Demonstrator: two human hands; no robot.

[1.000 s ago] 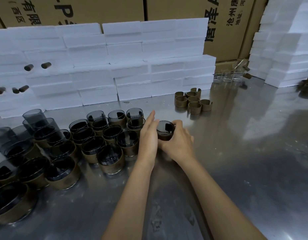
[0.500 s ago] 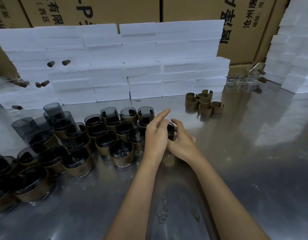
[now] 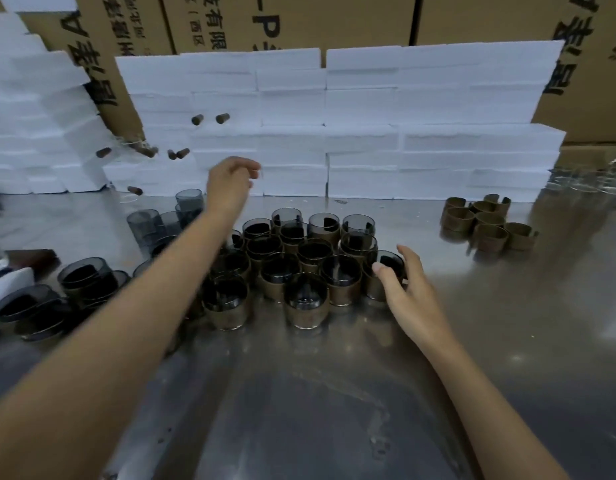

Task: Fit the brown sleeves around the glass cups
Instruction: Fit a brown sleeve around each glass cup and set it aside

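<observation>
a steel table (image 3: 507, 341) fills the room in front of me, backed by cardboard boxes (image 3: 334, 19) and a wall of white foam blocks (image 3: 368, 133). in the middle of the table stands a packed cluster of sleeved cups (image 3: 299, 265), smoky glass with brown bands around their lower halves. to the left of them stand bare smoked cups (image 3: 150, 223), no sleeves on. well apart at the far right sits a small group of empty brown sleeves (image 3: 486, 223). the person's left hand (image 3: 230, 185) is raised above the back of the cluster, fingers loosely curled, holding nothing i can see. the right hand (image 3: 403, 292) rests against the rightmost sleeved cup (image 3: 386, 271) at the cluster's edge, fingers relaxed and spread, thumb at its rim, not clamped round it.
</observation>
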